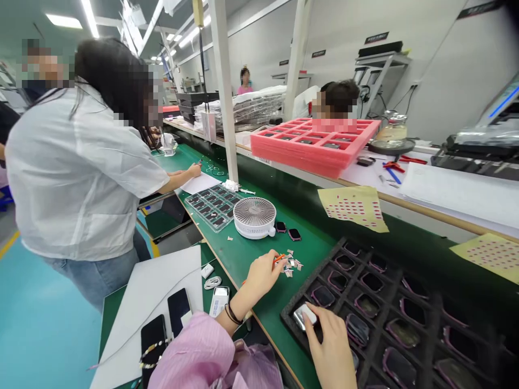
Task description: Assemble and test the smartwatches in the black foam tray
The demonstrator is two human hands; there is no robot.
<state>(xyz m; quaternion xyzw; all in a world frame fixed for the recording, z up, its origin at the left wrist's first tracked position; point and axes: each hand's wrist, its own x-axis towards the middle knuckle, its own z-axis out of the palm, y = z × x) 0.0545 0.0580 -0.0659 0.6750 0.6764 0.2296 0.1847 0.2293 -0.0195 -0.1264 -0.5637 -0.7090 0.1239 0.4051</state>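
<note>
Left grip [265, 273]: pinched on orange tool [279, 259]; small pieces [292, 263] just rightward, nearer than to right grip [330, 337], curled round silvery block [302, 316], black tray's [312, 277] left corner.

Illumination: bright overall, cool white, from overhead. Long white ceiling tube lamps [90, 19] at upper left burn out to featureless strips. Deep shadow lies on the green tabletop [221, 254] beneath the overhanging shelf; at lower right the black foam compartment tray [288, 316] sinks toward black, detail lost. Upper right corner also dark. Glare: highlights on the crinkled clear plastic wrapping [259, 102] and the glossy silver-and-white block [302, 317]. Geometry: wide-angle stretch toward the edges; white upright post [223, 86] leans. Sharpness: middle tabletop fairly crisp, far background soft. Heads masked by coarse pixel blocks. Dark wall signs [377, 37] illegible.
</note>
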